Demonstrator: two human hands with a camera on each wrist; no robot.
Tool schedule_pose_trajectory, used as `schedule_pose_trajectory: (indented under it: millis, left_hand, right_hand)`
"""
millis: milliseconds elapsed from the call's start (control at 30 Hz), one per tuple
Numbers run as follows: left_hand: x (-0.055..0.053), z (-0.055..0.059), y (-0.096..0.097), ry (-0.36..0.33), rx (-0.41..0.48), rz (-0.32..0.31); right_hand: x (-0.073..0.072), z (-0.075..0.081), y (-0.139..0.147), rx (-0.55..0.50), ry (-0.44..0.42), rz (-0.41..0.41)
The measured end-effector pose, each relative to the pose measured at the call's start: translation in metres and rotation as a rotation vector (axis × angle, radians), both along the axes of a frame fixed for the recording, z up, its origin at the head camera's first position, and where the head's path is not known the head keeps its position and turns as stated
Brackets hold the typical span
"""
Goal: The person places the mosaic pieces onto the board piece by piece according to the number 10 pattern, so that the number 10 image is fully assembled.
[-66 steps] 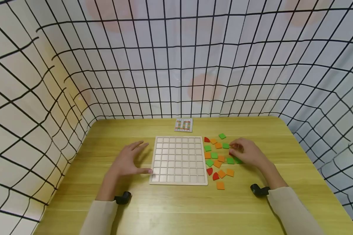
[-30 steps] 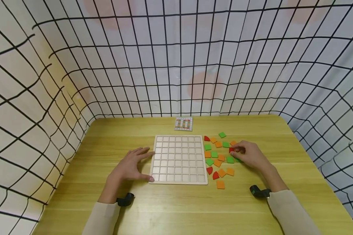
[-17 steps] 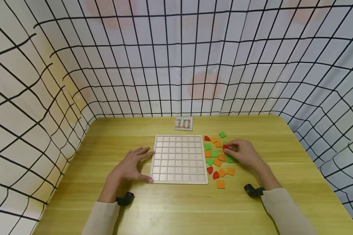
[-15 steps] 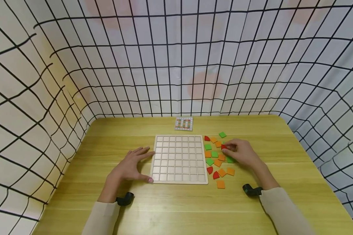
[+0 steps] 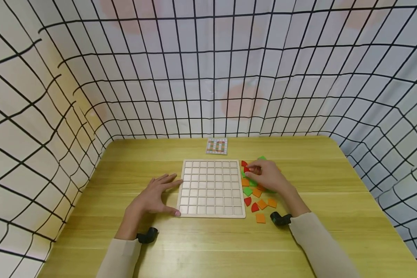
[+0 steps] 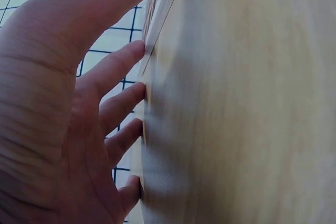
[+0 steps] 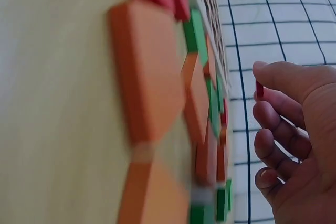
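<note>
My right hand (image 5: pixel 267 175) pinches a red quarter-round tile (image 5: pixel 246 169) between thumb and fingertips, just off the right edge of the wooden grid board (image 5: pixel 211 188). In the right wrist view the red tile (image 7: pixel 259 88) shows as a thin edge under the thumb, raised above the table. My left hand (image 5: pixel 154 195) lies spread at the board's left edge, thumb at the lower left corner and index finger higher up. The left wrist view shows these fingers (image 6: pixel 121 66) extended, with the index fingertip against the board's side. The board's squares hold no tiles.
Loose orange (image 5: pixel 260 218), green (image 5: pixel 247 191) and red (image 5: pixel 255 207) tiles lie right of the board, some hidden under my right hand. A small pattern card (image 5: pixel 217 146) lies behind the board. Curtain walls with black grid lines (image 5: pixel 213 90) enclose the table's back and sides.
My right hand picked the red tile from the right side of the pile and carried it left toward the board. My left hand moved slightly in to touch the board's edge, then stayed still.
</note>
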State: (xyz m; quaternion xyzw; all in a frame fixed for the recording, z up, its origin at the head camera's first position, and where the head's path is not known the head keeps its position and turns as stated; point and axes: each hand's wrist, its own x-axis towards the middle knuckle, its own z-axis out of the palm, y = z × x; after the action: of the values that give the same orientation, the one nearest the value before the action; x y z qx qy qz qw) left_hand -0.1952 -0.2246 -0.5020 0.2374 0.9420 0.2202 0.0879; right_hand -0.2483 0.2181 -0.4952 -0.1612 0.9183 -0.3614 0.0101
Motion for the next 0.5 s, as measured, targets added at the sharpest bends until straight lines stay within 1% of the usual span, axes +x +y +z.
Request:
schedule_pose_trajectory:
  millis: [133,233,500]
  left_hand:
    - [0.0,0.0,0.0,0.002,0.005,-0.006]
    - [0.001,0.0,0.001,0.007,0.005,-0.009]
    - [0.0,0.0,0.001,0.005,0.004,-0.006]
  right_hand:
    - [-0.005,0.001,-0.016,-0.034,0.001,0.03]
    - [-0.009,0.0,-0.028,-0.046,-0.016,0.049]
    - [-0.02,-0.008,-0.052,-0.043,-0.068,0.047]
